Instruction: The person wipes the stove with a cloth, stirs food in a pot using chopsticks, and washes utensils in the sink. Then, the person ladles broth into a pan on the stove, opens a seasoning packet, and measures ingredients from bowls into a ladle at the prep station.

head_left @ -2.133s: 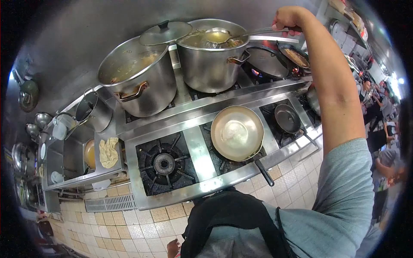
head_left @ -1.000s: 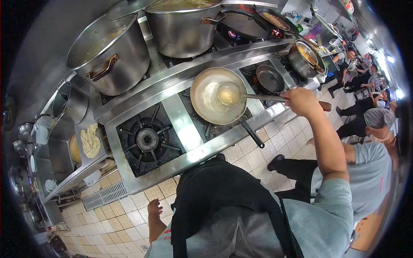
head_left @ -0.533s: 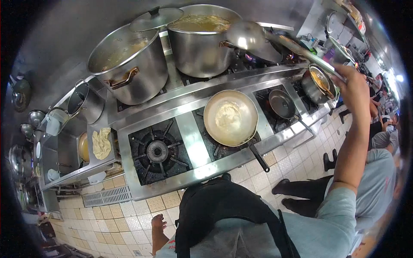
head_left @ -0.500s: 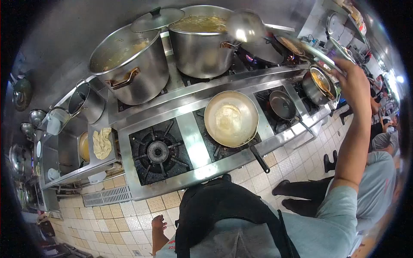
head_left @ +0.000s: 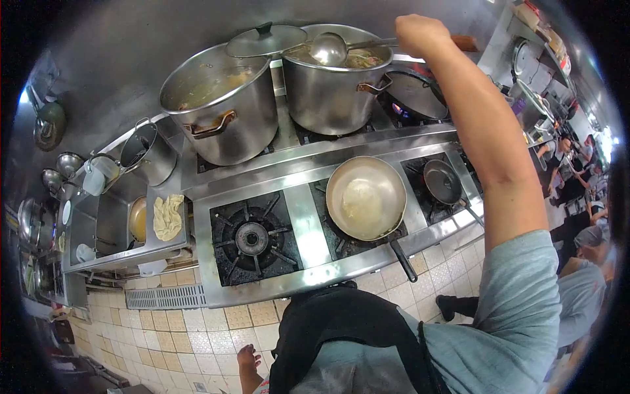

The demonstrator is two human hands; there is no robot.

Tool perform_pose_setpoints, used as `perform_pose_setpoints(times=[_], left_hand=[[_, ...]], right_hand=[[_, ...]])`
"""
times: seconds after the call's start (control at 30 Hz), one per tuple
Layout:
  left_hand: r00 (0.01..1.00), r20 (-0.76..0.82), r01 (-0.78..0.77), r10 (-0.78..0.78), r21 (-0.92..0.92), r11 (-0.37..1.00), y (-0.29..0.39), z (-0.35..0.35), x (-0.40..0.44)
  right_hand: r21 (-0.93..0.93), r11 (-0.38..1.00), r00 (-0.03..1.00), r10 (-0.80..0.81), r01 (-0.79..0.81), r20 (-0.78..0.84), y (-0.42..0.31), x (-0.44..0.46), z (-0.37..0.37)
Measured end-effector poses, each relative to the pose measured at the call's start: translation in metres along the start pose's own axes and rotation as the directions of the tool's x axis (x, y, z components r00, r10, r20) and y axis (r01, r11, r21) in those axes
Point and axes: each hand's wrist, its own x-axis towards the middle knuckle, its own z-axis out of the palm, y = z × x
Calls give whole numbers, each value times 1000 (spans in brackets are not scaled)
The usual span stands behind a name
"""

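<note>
My right hand grips a ladle by its long handle, whose wooden end sticks out to the right of my fist. The ladle's metal bowl is at the mouth of the rear right stockpot, which is full of broth. A glass lid lies across the rims of this pot and the left stockpot. Low at my side, my left hand hangs over the floor with its fingers apart, holding nothing. A frying pan with a pale film inside sits on the front burner, handle toward me.
A bare burner lies left of the frying pan, a small black pan right of it. Behind stands a wok over a flame. The sink and a crumpled cloth are left. Another person is at right.
My right hand has swung left and up from the right side of the stove, bringing the ladle to the right stockpot. The view has shifted a little; my left hand still hangs low.
</note>
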Motion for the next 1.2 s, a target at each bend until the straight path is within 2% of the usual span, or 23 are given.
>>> perform_pose_setpoints(times=[0.1, 0.23, 0.3, 0.33, 0.4, 0.53, 0.57, 0.67, 0.73, 0.8, 0.93, 1.0, 1.07, 1.13, 1.17, 1.2], left_hand=[[999, 26, 33, -34, 11, 999, -27, -3, -2], [995, 57, 87, -88, 11, 996, -60, -4, -8], [992, 65, 104, -105, 14, 994, -69, -4, -6], [992, 60, 108, -108, 15, 994, -73, -4, -5], [992, 66, 106, -108, 23, 994, -74, -4, -3], [995, 70, 69, -74, 71, 995, -63, -8, 6], [996, 71, 52, -58, 88, 995, -56, -8, 11], [997, 81, -11, -1, 153, 988, -31, -9, 23], [994, 99, -61, 42, 204, 977, -8, -7, 35], [991, 110, -101, 75, 248, 964, 11, -8, 41], [981, 143, -173, 131, 334, 927, 36, -5, 52], [972, 168, -216, 162, 383, 898, 46, -3, 57], [952, 236, -283, 196, 430, 857, 56, 0, 62], [937, 280, -323, 210, 460, 827, 62, 1, 66], [933, 282, -334, 222, 460, 823, 65, 3, 66], [929, 293, -346, 227, 468, 813, 68, 4, 68]], right_hand=[[3, 998, 997, -56, 56, 60, -19, 10, 0], [37, 992, 991, -120, 118, 53, -16, 43, 20], [283, 959, 921, -120, 11, 371, -10, 49, 17], [283, 959, 921, -121, 12, 371, -4, 49, 18], [485, 864, 899, -97, -137, 427, 12, 46, 19], [554, 783, 855, -58, -282, 516, 42, 36, 19], [519, 820, 830, -103, -241, 548, 51, 36, 16], [529, 796, 818, -78, -293, 570, 78, 26, 9], [514, 815, 891, 6, -267, 454, 103, 4, -6], [514, 722, 792, 76, -463, 606, 113, -16, -35], [485, 756, 789, 69, -441, 610, 132, -61, -64], [472, 730, 789, 148, -494, 597, 137, -83, -73], [529, 802, 859, -37, -279, 510, 167, -95, -47], [574, 755, 842, -54, -317, 536, 183, -116, -29], [529, 781, 846, 0, -333, 532, 176, -130, -28], [570, 753, 835, -50, -328, 548, 174, -141, -17]])
